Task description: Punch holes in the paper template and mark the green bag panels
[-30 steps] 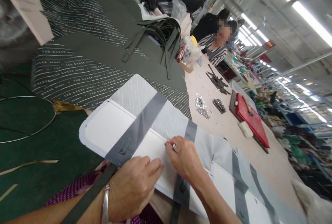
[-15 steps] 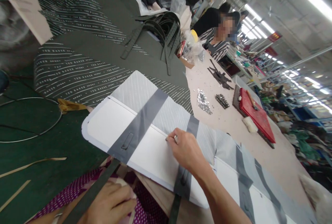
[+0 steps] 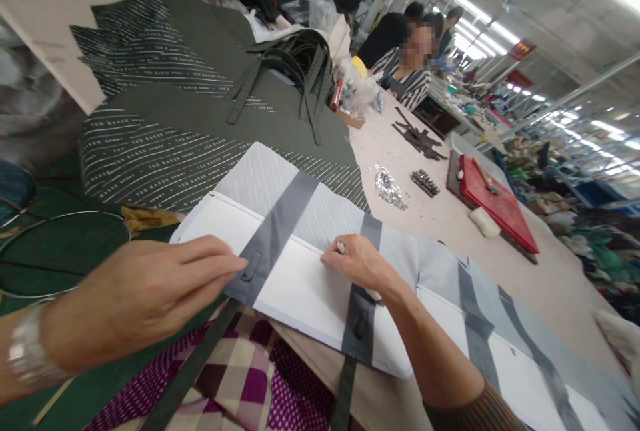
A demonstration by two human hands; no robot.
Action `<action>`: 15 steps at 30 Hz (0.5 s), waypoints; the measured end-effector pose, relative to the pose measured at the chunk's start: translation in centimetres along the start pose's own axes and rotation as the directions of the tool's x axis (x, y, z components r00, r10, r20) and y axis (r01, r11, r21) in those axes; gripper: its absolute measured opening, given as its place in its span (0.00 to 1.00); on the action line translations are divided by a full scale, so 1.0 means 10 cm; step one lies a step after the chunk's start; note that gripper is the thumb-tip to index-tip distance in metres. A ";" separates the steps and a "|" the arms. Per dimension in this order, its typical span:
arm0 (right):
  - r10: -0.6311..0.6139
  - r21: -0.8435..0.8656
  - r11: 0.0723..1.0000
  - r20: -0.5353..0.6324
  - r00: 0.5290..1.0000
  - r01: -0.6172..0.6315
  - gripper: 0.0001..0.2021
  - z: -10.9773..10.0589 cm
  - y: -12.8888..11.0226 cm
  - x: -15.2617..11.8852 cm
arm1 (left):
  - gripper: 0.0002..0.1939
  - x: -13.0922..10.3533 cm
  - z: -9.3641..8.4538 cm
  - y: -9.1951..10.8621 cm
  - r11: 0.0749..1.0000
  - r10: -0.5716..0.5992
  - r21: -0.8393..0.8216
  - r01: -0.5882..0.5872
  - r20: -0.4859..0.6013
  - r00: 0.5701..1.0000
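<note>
A panel piece [image 3: 303,284] lies at the table's edge, its near half white and its far half pale grey with faint diagonal lines. Dark grey bands [image 3: 274,234] cross it, and dark green straps [image 3: 344,384] hang from its near edge. My left hand [image 3: 160,294] is over its left end, fingers stretched out and close together, fingertips at the band beside a small rectangular slot [image 3: 250,267]; its thumb is hidden. Closed near the panel's middle, my right hand [image 3: 363,263] grips a slim tool [image 3: 341,247] with a pale end, mostly hidden by the fingers.
Dark printed fabric pieces [image 3: 150,144] with bundled straps [image 3: 305,61] lie behind. Small metal parts [image 3: 389,186] sit right of them, then a red board [image 3: 495,201] with a hammer [image 3: 485,176]. More banded panels [image 3: 520,378] extend right. A person [image 3: 413,61] sits across.
My left hand has risen from the lap beside the strap to the panel's left end, its fingers straightened. My right hand keeps its place at the panel's middle. The view has shifted slightly.
</note>
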State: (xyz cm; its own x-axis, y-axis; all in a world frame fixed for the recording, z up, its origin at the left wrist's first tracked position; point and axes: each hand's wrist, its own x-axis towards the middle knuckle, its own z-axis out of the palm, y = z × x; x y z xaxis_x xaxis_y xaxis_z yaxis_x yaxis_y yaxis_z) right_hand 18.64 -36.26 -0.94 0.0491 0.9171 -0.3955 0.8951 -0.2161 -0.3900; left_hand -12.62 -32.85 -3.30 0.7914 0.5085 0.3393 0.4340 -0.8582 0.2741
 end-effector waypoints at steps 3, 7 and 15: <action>-0.014 -0.011 1.000 -0.014 1.000 0.013 0.08 0.00 -0.02 -0.02 | 0.13 0.54 0.29 0.30 0.987 0.162 -0.018 -0.161 0.067 0.984; 0.015 0.018 1.000 0.024 1.000 -0.015 0.08 0.00 -0.02 0.01 | 0.12 0.86 0.64 0.47 0.969 0.243 -0.006 -0.247 0.187 0.952; -0.062 0.172 0.984 0.064 0.996 0.050 0.09 -0.02 0.10 0.00 | 0.13 0.82 0.71 0.41 0.970 0.243 -0.042 -0.239 0.220 0.945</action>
State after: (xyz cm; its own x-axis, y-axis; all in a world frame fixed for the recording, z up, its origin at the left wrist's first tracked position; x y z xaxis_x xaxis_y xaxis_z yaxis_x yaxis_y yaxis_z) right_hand 19.64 -36.38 -1.16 -0.0353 0.9053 -0.4233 0.8067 -0.2242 -0.5468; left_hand -1.32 -32.69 -5.82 0.9479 0.2567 0.1886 0.2134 -0.9513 0.2223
